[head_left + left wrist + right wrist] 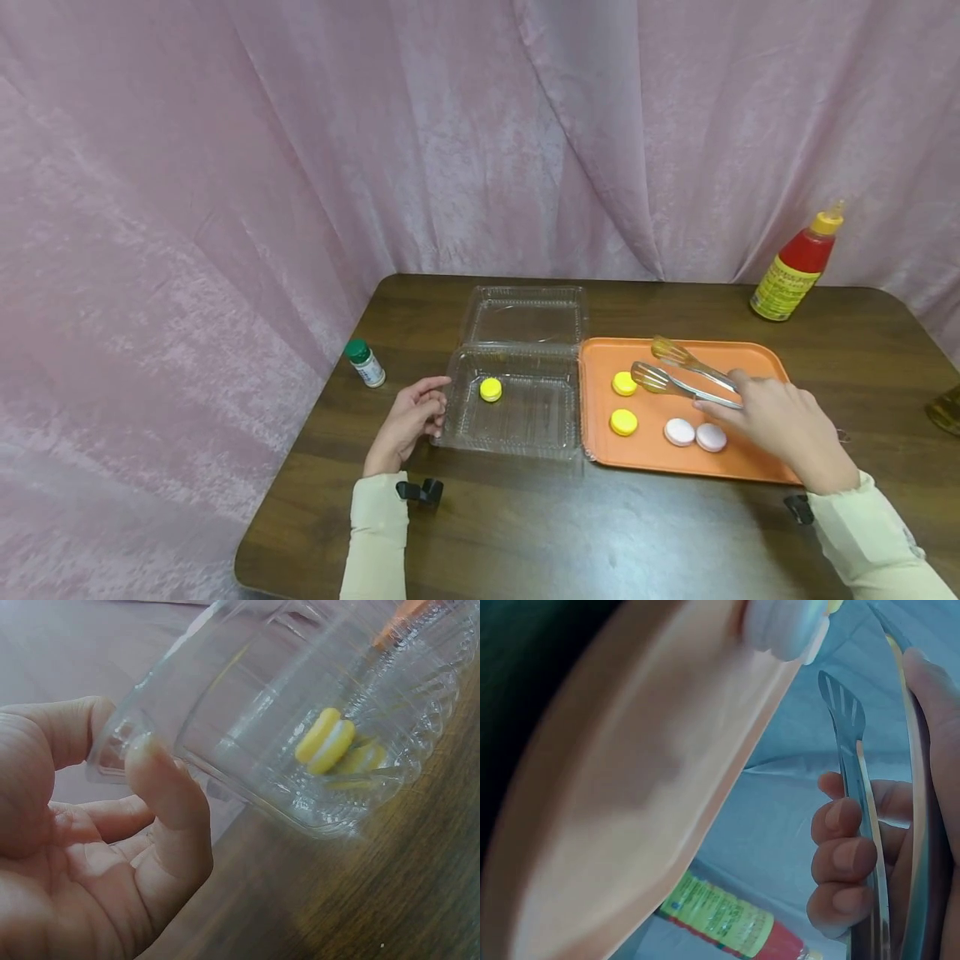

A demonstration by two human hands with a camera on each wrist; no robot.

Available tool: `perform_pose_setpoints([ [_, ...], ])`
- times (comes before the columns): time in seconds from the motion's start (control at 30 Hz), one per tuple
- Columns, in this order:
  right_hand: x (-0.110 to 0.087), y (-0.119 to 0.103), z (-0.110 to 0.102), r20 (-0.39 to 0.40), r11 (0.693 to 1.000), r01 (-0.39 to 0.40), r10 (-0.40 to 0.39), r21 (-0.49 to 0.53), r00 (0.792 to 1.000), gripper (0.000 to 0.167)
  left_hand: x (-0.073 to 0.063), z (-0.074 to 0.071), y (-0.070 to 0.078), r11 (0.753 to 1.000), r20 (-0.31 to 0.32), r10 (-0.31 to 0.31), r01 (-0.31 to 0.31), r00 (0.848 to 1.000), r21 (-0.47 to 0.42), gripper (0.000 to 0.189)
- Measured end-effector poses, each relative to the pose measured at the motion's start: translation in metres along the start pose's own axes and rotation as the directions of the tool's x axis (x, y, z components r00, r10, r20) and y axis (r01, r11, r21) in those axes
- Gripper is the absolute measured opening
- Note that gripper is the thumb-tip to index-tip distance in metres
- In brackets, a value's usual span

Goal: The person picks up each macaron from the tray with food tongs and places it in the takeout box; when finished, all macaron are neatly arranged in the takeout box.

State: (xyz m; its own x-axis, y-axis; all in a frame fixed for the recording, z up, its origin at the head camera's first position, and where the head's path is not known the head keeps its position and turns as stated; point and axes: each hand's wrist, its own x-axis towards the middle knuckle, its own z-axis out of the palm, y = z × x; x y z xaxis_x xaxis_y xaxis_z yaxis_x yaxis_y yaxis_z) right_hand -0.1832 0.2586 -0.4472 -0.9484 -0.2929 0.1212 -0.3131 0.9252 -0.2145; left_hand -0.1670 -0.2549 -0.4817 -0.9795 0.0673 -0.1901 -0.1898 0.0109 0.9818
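My left hand (411, 419) pinches the left rim of a clear plastic clamshell container (525, 429), thumb and index finger at its edge in the left wrist view. Inside the container sits one yellow macaron (325, 741), and its hinged lid (531, 321) lies folded back. My right hand (780, 417) grips metal serving tongs (693, 392) with slotted ends, spread apart with nothing between them. The tongs hover over an orange tray (738, 467). One tip overlaps a yellow macaron (623, 383) on the tray; another yellow macaron (623, 422) lies in front of it.
Two pale macarons, a white one (679, 432) and a pinkish one (711, 437), lie side by side on the tray. A red squeeze bottle (797, 271) stands at the back right. A green-capped shaker (365, 363) is at the left edge, and a glass item (947, 410) at far right.
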Motion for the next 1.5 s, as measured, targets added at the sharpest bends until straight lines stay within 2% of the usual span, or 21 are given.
perform_pose_setpoints([
  [0.23,-0.002,0.009,0.002,0.047,1.000,-0.013,0.013,-0.008,0.999,0.069,0.002,0.000,-0.001,1.000,0.002,-0.001,0.001,1.000,0.005,0.051],
  [0.57,-0.003,0.016,0.008,0.005,0.999,0.031,-0.031,-0.028,1.000,0.055,0.001,0.002,0.001,1.000,-0.005,-0.008,0.008,1.000,0.014,0.051],
  [0.77,-0.001,0.016,0.005,-0.034,0.997,0.058,-0.060,-0.041,0.998,0.047,0.002,0.002,0.005,1.000,-0.012,0.000,0.000,1.000,0.030,0.048],
  [1.03,0.001,0.013,-0.001,-0.049,0.996,0.070,-0.072,-0.053,0.996,0.044,0.006,0.002,0.007,1.000,-0.012,-0.010,0.010,1.000,0.028,0.050],
  [1.23,0.005,0.008,-0.009,-0.108,0.994,0.093,-0.100,-0.061,0.989,0.043,0.004,0.003,0.007,1.000,-0.005,-0.009,0.009,1.000,0.014,0.049],
  [1.5,0.016,-0.004,-0.018,-0.142,0.997,0.078,-0.076,0.004,0.987,0.042,0.000,0.002,0.003,1.000,-0.029,-0.030,0.030,0.999,-0.002,0.050],
])
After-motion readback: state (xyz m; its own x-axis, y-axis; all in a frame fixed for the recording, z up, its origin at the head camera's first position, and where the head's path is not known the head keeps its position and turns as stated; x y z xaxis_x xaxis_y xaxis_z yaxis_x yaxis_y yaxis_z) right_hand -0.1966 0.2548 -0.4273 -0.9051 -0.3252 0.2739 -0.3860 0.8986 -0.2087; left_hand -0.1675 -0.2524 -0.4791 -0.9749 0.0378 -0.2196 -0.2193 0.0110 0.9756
